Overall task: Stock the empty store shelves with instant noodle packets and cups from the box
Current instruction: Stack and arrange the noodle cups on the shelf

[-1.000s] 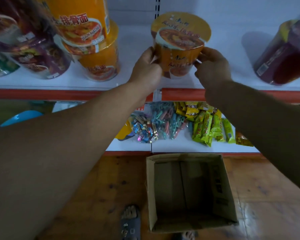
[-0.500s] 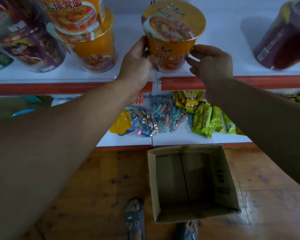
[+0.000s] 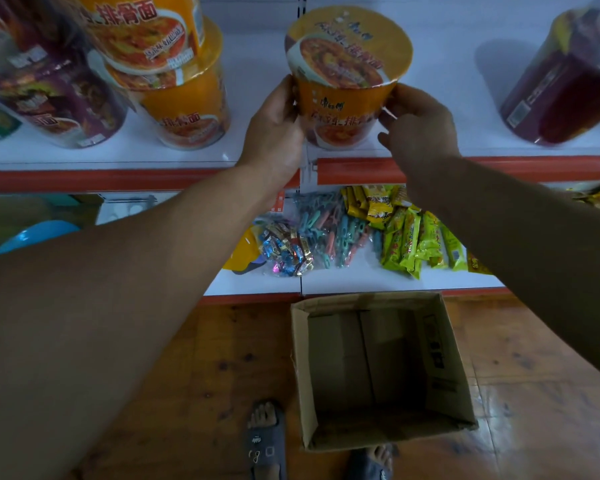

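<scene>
Both hands gripped orange noodle cup [image 3: 347,74]: left hand [image 3: 274,133] wrapped round its left side, right hand [image 3: 420,133] with curled fingers against its right side below lid. Cup upright at front of white upper shelf [image 3: 257,98], by seam between shelf boards; whether base touched shelf was unclear. Stacked orange cups [image 3: 174,74] stood to left, purple cups [image 3: 56,98] beyond them, dark red cup [image 3: 568,91] well to right. Lower shelf [image 3: 257,282] held wrapped candies [image 3: 288,251], clothes pegs [image 3: 333,230], yellow-green snack packets [image 3: 413,240]. Open cardboard box [image 3: 440,358] sat on wooden floor [image 3: 205,393] below.
</scene>
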